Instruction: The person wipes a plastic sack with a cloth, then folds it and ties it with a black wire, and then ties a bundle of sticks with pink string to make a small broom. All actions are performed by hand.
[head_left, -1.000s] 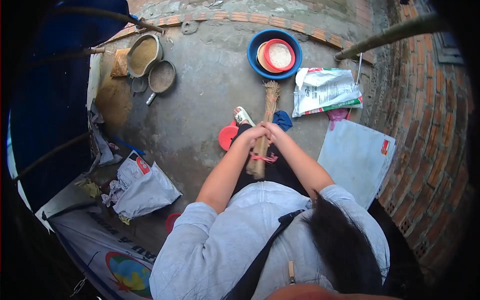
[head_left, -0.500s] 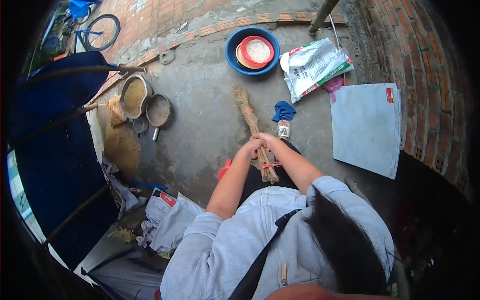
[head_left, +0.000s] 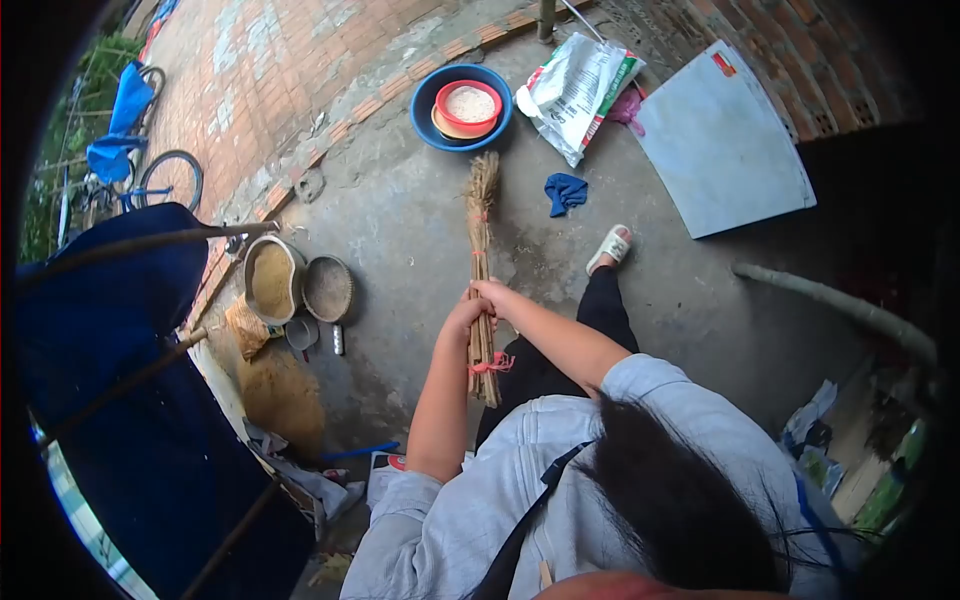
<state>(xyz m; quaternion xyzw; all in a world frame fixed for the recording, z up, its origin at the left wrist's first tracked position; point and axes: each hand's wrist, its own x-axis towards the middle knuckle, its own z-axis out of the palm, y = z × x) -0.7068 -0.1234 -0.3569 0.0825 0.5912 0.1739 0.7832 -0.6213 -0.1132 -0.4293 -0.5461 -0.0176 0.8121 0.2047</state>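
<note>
Both my hands are wrapped around a short straw broom [head_left: 482,240], a bundle of stalks bound with pink ties. My left hand [head_left: 468,312] grips it at mid-length. Just above and overlapping, my right hand [head_left: 488,291] closes on the same stalks. The broom's frayed end points away from me, close to a blue basin [head_left: 422,128]. Inside that basin sits a red bowl [head_left: 441,92] of pale grains. The cut stalk ends lie near my body, below a pink string knot.
A blue cloth [head_left: 567,193] lies on the concrete by my sandaled foot [head_left: 612,245]. Beyond it are a printed sack [head_left: 580,95] and a grey panel [head_left: 730,150]. At left stand a pot of brownish material [head_left: 273,282], a round pan [head_left: 329,289] and a dark blue tarp [head_left: 120,330].
My view has turned and shifted, so the surroundings appear rotated. The broom now stands more upright in view, its frayed end closer to the basin. My foot has stepped out to the right.
</note>
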